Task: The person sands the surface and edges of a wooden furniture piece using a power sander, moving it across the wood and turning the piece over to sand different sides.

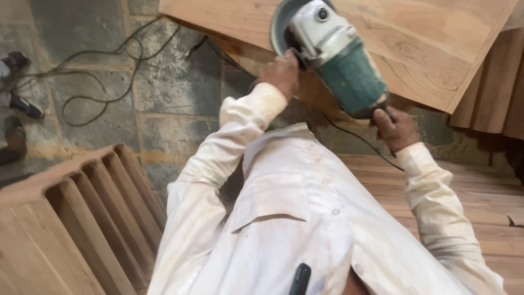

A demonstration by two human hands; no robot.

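An angle grinder (pixel 333 54) with a grey head and a green body rests its round disc on a large pale wooden panel (pixel 426 43) at the top of the view. My left hand (pixel 281 71) is closed on the grinder's side, just under the disc guard. My right hand (pixel 396 128) grips the rear end of the green body, where the black power cord (pixel 355 136) comes out. Both arms are in dusty white shirt sleeves, and my white shirt front fills the lower middle of the view.
A black cable (pixel 103 82) loops across the stone floor at upper left. Wooden boards stand on edge in a row (pixel 93 207) at lower left. More boards lean at the right edge (pixel 496 93) and planks (pixel 480 191) lie under my right arm. Footwear (pixel 16 104) shows at far left.
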